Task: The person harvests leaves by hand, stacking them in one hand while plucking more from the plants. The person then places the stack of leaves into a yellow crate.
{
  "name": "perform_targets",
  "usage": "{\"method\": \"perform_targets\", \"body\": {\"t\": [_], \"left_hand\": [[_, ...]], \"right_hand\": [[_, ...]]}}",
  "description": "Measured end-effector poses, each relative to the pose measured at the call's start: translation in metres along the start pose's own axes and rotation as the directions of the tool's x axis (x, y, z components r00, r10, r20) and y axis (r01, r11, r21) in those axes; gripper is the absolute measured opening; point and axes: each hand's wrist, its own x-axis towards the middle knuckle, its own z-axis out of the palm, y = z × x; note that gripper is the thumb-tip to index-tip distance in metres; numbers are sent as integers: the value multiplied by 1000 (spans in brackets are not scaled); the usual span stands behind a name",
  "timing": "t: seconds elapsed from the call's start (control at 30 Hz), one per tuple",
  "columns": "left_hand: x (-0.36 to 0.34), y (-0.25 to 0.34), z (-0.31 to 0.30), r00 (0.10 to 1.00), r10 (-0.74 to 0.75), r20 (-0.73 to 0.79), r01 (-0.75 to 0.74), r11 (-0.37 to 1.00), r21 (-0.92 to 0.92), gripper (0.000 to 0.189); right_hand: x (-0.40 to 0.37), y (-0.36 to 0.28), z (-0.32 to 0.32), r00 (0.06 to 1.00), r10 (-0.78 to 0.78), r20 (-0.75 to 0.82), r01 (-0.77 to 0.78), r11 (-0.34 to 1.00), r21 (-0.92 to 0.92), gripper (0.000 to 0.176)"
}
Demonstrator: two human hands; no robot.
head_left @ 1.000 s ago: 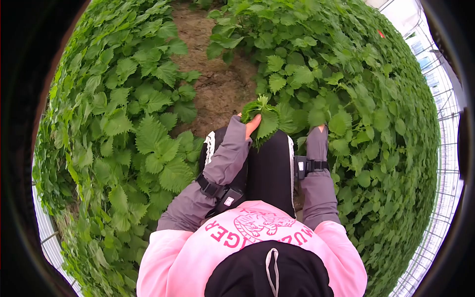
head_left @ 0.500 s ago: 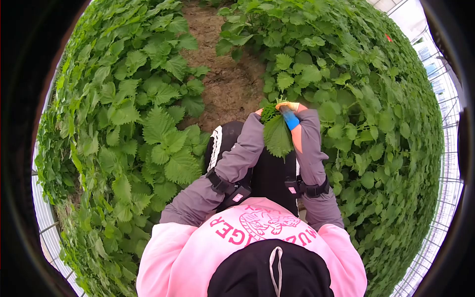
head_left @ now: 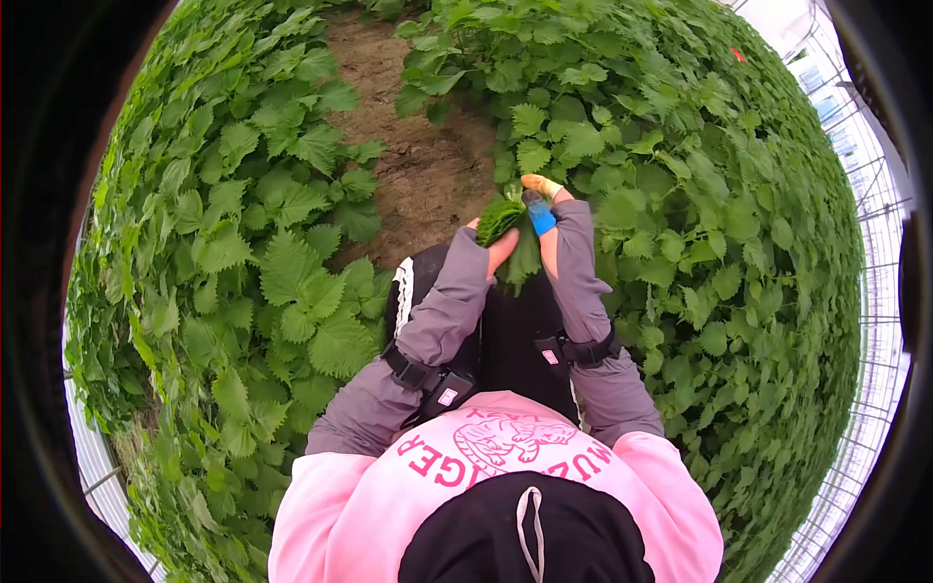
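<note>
Shifted slightly left since half a second back, hands and bunch together; a second back, right hand out in the plants. Now: left hand point(head_left: 500, 245) closed around stem end of serrated leaf bunch point(head_left: 501, 218), held above black trousers point(head_left: 515, 330), between the rows. Right hand point(head_left: 544, 212) pinching bunch top with blue-taped finger point(head_left: 541, 220); cannot tell whether gripping a single leaf. Judged step: adding a picked leaf to the stack. Next move calls for squaring stems, keeping left grip tight, then releasing right toward right-side row point(head_left: 680, 243). Soil path point(head_left: 428, 165) ahead.
</note>
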Motion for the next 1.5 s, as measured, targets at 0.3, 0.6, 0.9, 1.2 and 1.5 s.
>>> {"method": "perform_targets", "body": {"t": [0.3,0.6,0.9,1.2,1.5], "left_hand": [[-29,76,12,987,-100,-126,92,994,-65,25],[-3,26,5,989,-150,-14,149,986,-78,24],[3,21,-9,989,-149,2,147,976,-158,23],[-4,38,-17,990,-131,58,143,884,-445,25],[-23,57,-8,965,-71,253,196,835,-514,36]], "right_hand": [[13,136,-59,577,708,-408,-145,580,802,23],[39,201,-90,800,431,-417,-227,861,455,31],[52,225,-102,559,716,-419,-553,698,455,22],[21,27,-83,946,281,-162,-233,937,262,17],[9,-25,-91,871,-58,488,100,993,-61,13]]}}
